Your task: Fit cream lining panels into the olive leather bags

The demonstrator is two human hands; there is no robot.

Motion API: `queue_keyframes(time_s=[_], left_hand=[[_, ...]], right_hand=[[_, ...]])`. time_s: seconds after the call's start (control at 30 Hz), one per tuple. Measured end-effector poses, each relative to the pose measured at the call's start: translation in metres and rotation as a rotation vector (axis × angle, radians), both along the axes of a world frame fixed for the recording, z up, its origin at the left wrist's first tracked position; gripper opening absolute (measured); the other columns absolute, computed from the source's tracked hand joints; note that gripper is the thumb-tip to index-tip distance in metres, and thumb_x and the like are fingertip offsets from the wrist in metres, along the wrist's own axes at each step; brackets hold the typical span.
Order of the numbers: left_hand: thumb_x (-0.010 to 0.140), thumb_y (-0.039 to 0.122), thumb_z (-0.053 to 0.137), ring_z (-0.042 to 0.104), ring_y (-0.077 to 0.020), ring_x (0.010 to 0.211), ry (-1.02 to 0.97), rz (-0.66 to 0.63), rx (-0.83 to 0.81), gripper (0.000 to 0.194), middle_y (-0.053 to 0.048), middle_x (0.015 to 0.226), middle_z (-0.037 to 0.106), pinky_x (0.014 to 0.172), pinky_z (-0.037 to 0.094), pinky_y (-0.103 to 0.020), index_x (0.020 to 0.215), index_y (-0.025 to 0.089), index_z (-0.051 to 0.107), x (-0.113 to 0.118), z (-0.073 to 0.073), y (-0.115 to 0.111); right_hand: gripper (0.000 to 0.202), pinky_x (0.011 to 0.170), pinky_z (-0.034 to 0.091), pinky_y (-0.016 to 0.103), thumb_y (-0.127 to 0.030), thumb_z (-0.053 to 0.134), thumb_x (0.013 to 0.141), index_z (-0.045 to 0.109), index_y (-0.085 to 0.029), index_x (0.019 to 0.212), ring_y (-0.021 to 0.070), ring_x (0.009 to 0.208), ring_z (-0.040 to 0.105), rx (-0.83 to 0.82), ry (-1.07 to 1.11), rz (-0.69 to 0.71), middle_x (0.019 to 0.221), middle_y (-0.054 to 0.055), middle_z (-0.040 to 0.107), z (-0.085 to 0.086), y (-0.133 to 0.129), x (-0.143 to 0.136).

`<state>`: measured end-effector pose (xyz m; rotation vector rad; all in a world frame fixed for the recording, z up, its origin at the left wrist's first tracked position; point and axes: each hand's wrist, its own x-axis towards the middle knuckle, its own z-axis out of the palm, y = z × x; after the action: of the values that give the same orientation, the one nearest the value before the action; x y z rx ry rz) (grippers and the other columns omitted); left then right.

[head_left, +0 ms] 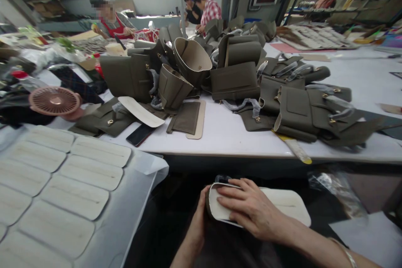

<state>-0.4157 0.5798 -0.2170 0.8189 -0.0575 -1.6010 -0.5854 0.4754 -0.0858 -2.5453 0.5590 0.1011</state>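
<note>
Low in front of me, below the table edge, lies a long white panel [290,206] with rounded ends. Its left end sits against the rim of a dark olive bag body [207,204], most of which is hidden in shadow. My left hand [198,220] is wrapped round the left side of this bag body, thumb side up. My right hand [249,206] lies flat on the white panel, fingers spread and pointing left. Whether the panel is fixed to the bag I cannot tell.
At left, a board [125,209] carries rows of similar white panels [75,194]. Olive bags [235,81] are heaped across the white table [220,144], with a phone [140,135], a loose white panel [141,112] and a pink fan [55,100]. People [210,10] work behind.
</note>
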Motion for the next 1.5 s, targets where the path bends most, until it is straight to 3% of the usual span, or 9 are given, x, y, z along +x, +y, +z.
queue_keyframes(time_s=[0.17,0.33,0.4,0.5,0.67,0.83,1.1,1.33,1.5], left_hand=[[0.085,0.053,0.070,0.037,-0.0285,0.144,0.136,0.084,0.082,0.069,-0.010,0.144,0.054,0.119,0.033,-0.034,0.141,0.016,0.054,-0.007,-0.004,-0.001],[0.092,0.054,0.059,0.046,-0.0320,0.137,0.061,0.000,0.150,0.055,-0.010,0.123,0.068,0.120,0.031,-0.041,0.130,0.015,0.064,-0.005,-0.003,-0.002],[0.091,0.054,0.060,0.049,-0.0331,0.134,0.011,-0.046,0.195,0.053,-0.010,0.117,0.070,0.121,0.029,-0.043,0.126,0.014,0.067,0.000,0.003,-0.005],[0.084,0.052,0.071,0.045,-0.0318,0.137,-0.099,-0.095,0.183,0.060,-0.011,0.128,0.066,0.122,0.027,-0.041,0.130,0.015,0.064,0.007,0.023,-0.011],[0.092,0.054,0.060,0.047,-0.0292,0.137,-0.004,-0.088,0.119,0.068,-0.010,0.145,0.054,0.119,0.031,-0.043,0.151,0.027,0.041,-0.004,0.052,-0.017],[0.095,0.056,0.053,0.048,-0.0289,0.136,0.075,0.028,0.154,0.066,-0.011,0.143,0.055,0.118,0.033,-0.043,0.153,0.030,0.037,-0.019,0.047,-0.015],[0.099,0.051,0.047,0.049,-0.0276,0.136,-0.002,-0.041,0.223,0.056,-0.010,0.142,0.057,0.118,0.034,-0.041,0.150,0.027,0.045,-0.016,0.062,-0.013],[0.098,0.051,0.048,0.050,-0.0306,0.134,0.022,-0.033,0.234,0.065,-0.012,0.140,0.058,0.118,0.033,-0.046,0.156,0.025,0.033,-0.015,0.048,-0.012],[0.095,0.053,0.054,0.042,-0.0306,0.141,0.031,-0.061,0.247,0.065,-0.010,0.147,0.052,0.121,0.030,-0.046,0.153,0.025,0.040,-0.011,0.048,-0.009]], right_hand=[[0.043,0.111,0.025,0.068,-0.032,0.046,0.100,0.044,-0.042,0.141,0.0339,0.144,0.032,0.026,-0.024,-0.051,0.158,-0.007,0.042,-0.008,0.005,-0.004],[0.047,0.114,0.012,0.074,-0.028,0.049,0.097,0.045,-0.041,0.142,0.0354,0.149,0.024,0.030,-0.097,-0.081,0.156,-0.006,0.045,-0.011,0.007,-0.009],[0.048,0.114,0.007,0.076,-0.027,0.050,0.096,0.047,-0.039,0.141,0.0362,0.150,0.020,0.028,-0.122,-0.095,0.155,-0.006,0.047,-0.011,0.007,-0.011],[0.046,0.115,0.002,0.076,-0.025,0.049,0.095,0.049,-0.037,0.140,0.0361,0.152,0.014,0.023,-0.145,-0.109,0.153,-0.006,0.048,-0.009,0.007,-0.013],[0.040,0.114,0.007,0.076,-0.028,0.043,0.098,0.049,-0.037,0.136,0.0339,0.151,0.018,0.046,-0.156,-0.143,0.153,-0.009,0.048,-0.008,0.008,-0.017],[0.038,0.111,0.012,0.077,-0.027,0.044,0.097,0.051,-0.036,0.133,0.0353,0.148,0.026,0.048,-0.173,-0.154,0.152,-0.008,0.049,-0.010,0.009,-0.021],[0.033,0.107,0.026,0.067,-0.026,0.048,0.096,0.055,-0.033,0.127,0.0359,0.139,0.038,0.055,-0.187,-0.162,0.151,-0.008,0.051,-0.010,0.003,-0.023],[0.030,0.100,0.033,0.061,-0.021,0.049,0.093,0.056,-0.030,0.120,0.0339,0.128,0.045,0.033,-0.181,-0.149,0.146,-0.004,0.056,-0.004,0.004,-0.018],[0.039,0.093,0.038,0.062,-0.019,0.050,0.086,0.053,-0.030,0.123,0.0341,0.115,0.051,-0.017,-0.157,-0.100,0.144,0.000,0.056,0.001,0.004,-0.011]])
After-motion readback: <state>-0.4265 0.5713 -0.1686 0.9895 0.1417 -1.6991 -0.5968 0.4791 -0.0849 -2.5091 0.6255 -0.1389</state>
